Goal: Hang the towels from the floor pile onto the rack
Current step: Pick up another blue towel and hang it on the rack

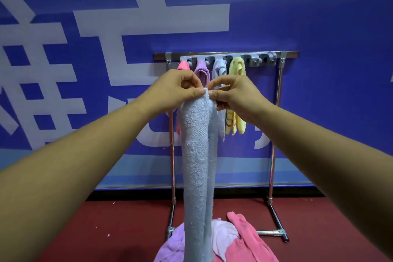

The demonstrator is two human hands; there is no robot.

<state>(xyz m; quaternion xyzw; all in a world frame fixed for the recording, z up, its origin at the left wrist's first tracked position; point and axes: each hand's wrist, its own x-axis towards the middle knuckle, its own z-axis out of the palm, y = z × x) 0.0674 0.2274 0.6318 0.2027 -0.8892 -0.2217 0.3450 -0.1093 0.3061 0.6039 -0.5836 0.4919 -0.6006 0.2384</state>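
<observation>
Forearms stretch toward the far wall. Left hand (176,89) and right hand (236,95), almost touching, each pinch the top edge of a pale blue towel (197,155) between thumb and forefinger. It hangs straight down over the floor pile (244,238). Beyond stands the rack (278,112), with four hung towels (237,66).

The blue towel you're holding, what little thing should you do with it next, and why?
Probably lift the pinched corner up to the free clip just right of the yellow towel. The left hand and right hand both pinch the top of the blue towel, and on the rack that clip looks empty.
</observation>
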